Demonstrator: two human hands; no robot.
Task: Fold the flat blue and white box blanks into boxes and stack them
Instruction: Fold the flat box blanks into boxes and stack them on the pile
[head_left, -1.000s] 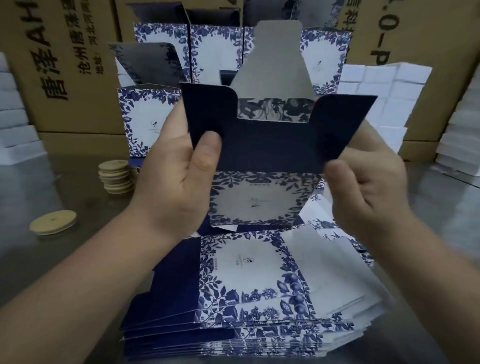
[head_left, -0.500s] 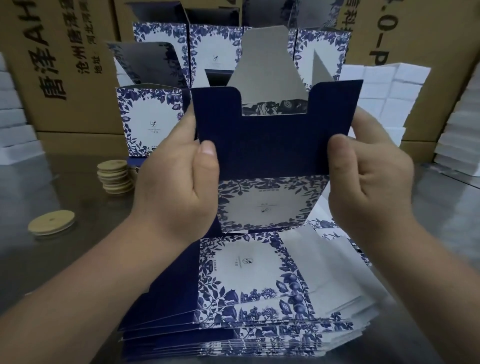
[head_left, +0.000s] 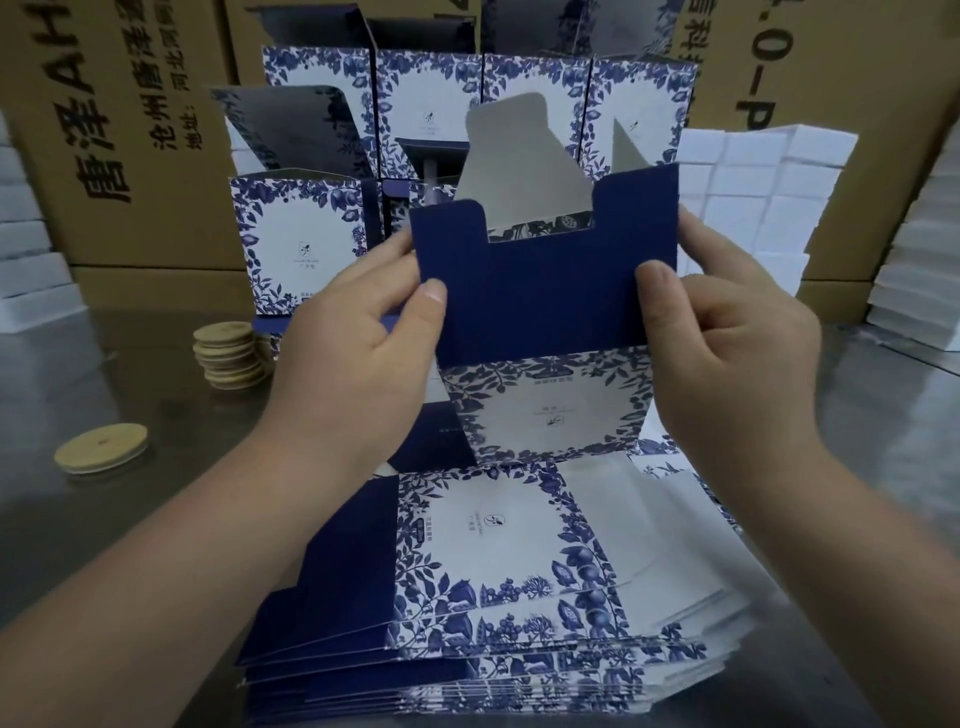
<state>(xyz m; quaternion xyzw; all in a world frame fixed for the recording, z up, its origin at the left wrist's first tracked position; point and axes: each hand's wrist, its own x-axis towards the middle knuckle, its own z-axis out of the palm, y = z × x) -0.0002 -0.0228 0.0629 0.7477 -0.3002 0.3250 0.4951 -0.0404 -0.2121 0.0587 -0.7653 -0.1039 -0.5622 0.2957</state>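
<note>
I hold one blue and white box blank (head_left: 540, 301) upright above the table, its dark blue panel toward me and a grey flap standing up behind. My left hand (head_left: 358, 358) pinches its left edge, thumb on the blue face. My right hand (head_left: 727, 343) pinches the right edge the same way. Below lies a fanned pile of flat blanks (head_left: 493, 561). Folded boxes (head_left: 296, 244) stand stacked at the back.
Wooden discs are stacked (head_left: 231, 356) at the left, with one loose disc (head_left: 101, 448) nearer me. Brown cartons (head_left: 119, 130) line the back. White foam blocks (head_left: 753, 192) are piled on the right. The table top (head_left: 104, 519) is shiny metal.
The blank's side panels have swung inward, so it looks narrower and more squared. Both hands have closed in on its edges, the right thumb now on the blue face.
</note>
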